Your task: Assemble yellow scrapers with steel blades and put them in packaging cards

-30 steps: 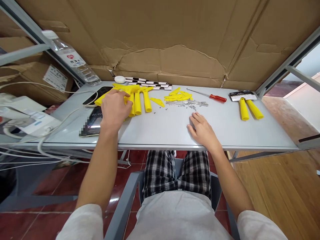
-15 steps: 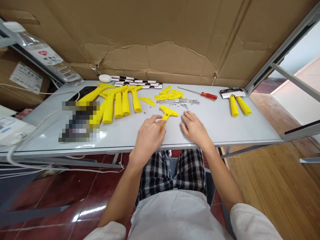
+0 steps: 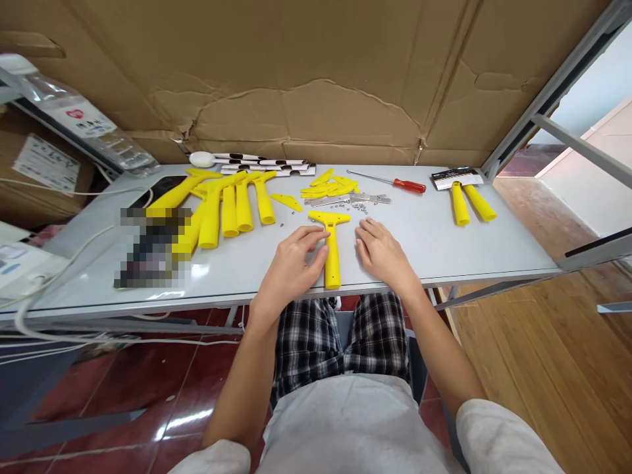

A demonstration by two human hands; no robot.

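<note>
- Small metal parts (image 3: pixel 362 207) and strips (image 3: pixel 376 198) are lying beyond the yellow handle (image 3: pixel 332 257).
- It is resting between my left hand (image 3: pixel 297 260) and right hand (image 3: pixel 382 250).
- Left fingers are curving, released, at its edge.
- Right fingers are resting loose, palm down.

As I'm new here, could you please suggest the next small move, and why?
Probably the right hand should reach for the metal strips: it looks free, they lie beyond it, and the yellow handle lies between it and the left hand.
</note>
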